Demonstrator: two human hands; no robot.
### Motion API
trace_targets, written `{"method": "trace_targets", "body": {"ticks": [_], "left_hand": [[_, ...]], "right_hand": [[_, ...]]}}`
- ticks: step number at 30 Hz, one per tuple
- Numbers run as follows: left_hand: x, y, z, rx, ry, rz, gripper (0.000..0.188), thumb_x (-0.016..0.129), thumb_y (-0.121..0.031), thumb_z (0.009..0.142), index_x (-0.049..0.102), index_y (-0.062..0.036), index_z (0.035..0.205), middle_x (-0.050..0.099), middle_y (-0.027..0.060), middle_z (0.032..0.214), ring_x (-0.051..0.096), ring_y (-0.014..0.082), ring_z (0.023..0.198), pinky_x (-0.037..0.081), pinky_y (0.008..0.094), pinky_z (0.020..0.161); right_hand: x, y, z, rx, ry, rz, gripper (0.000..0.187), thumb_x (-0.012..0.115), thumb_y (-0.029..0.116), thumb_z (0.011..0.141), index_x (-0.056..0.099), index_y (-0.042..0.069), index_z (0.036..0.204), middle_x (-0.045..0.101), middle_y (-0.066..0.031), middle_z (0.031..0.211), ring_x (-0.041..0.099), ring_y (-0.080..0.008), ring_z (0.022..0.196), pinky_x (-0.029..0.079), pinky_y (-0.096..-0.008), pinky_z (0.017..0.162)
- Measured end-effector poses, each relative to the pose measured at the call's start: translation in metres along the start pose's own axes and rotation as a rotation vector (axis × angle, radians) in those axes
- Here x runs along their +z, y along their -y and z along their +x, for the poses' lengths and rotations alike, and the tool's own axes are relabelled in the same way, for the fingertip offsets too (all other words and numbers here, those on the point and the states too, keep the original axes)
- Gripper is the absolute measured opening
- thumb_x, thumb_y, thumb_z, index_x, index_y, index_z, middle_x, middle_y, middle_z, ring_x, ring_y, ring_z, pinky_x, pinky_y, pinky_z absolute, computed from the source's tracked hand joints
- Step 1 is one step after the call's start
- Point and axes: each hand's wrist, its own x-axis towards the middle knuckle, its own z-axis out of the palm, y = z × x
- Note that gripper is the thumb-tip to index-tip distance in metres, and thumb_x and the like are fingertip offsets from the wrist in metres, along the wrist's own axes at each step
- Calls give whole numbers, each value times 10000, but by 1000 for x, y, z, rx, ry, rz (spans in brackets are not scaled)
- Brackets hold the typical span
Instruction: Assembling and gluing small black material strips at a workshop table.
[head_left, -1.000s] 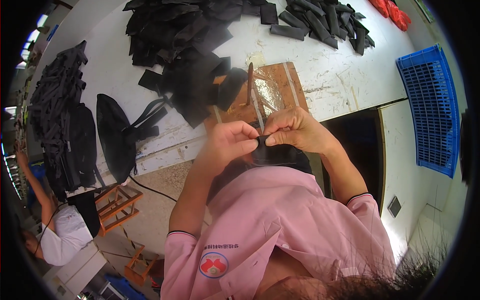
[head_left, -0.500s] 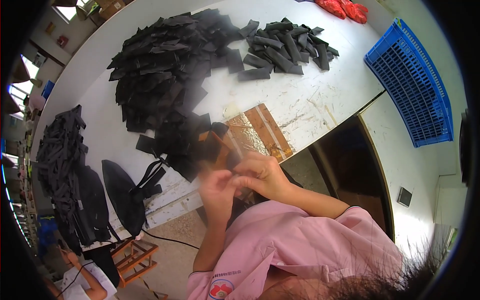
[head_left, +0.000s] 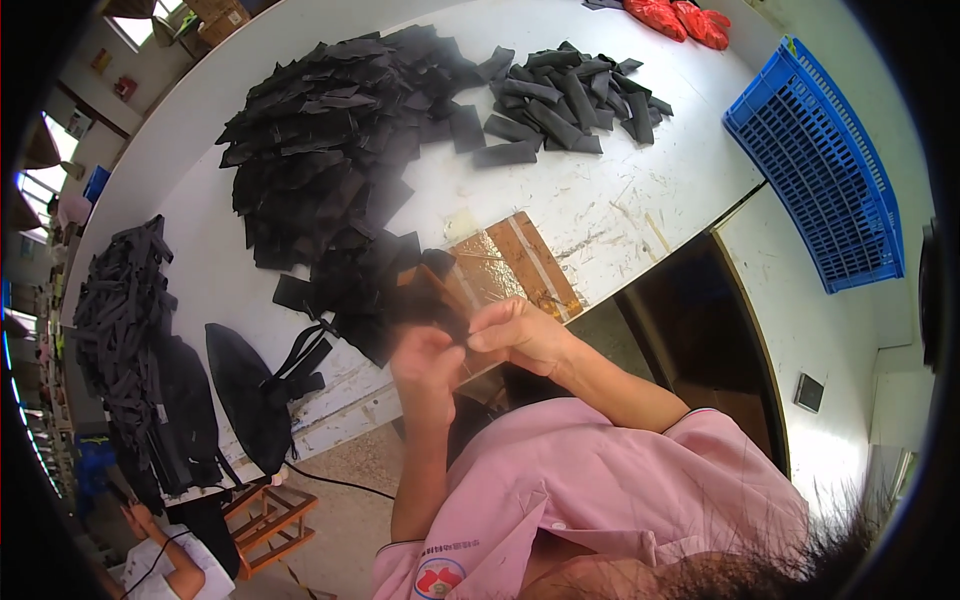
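Note:
My left hand (head_left: 424, 368) and my right hand (head_left: 524, 336) meet close together over the table's front edge. Both have their fingers pinched around a small black fabric piece (head_left: 432, 306), which is smeared by motion and partly hidden behind my left fingers. Just beyond them lies a big heap of flat black fabric pieces (head_left: 320, 130), trailing down to my left hand. A brown board (head_left: 520, 255) with clear tape over it rests on the table by my right hand.
Rolled black fabric pieces (head_left: 560, 100) are piled at the far side. Black strips (head_left: 120, 300) and a dark cloth form (head_left: 243, 400) lie at the left. A blue plastic crate (head_left: 820, 170) stands at the right. Red bundles (head_left: 680, 20) sit far back. Another person (head_left: 175, 560) works at lower left.
Both hands have shifted slightly, the right one a little up and the left one a little left. The black fabric piece between them has moved with them.

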Motion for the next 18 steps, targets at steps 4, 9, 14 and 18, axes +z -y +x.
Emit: {"method": "trace_targets", "body": {"ticks": [4,9,14,18], "left_hand": [[13,11,2,635,-293,623,141,493,102,722,523,20,833,553,50,759,470,35,552,367,149,465],[6,3,0,171,-125,126,196,494,99,736,486,19,915,574,100,801,428,24,450,327,157,378],[5,-18,-16,-323,462,-745,278,508,98,759,490,31,1028,573,79,773,426,12,452,308,154,361],[11,-11,-12,319,87,361,183,556,32,795,533,24,977,553,66,866,517,33,649,395,146,536]], "right_hand": [[1,-11,3,90,175,189,142,626,193,797,550,86,743,497,35,636,435,-42,528,336,-169,477],[-5,-13,10,-90,7,-145,178,605,238,817,550,84,748,514,32,663,445,-39,554,373,-168,515],[3,-9,1,-130,148,-2,136,592,215,825,557,93,776,526,29,729,463,-52,631,398,-189,593],[11,9,-5,-340,87,-353,143,571,153,830,533,25,778,532,-18,821,488,-93,680,411,-225,622]]}}
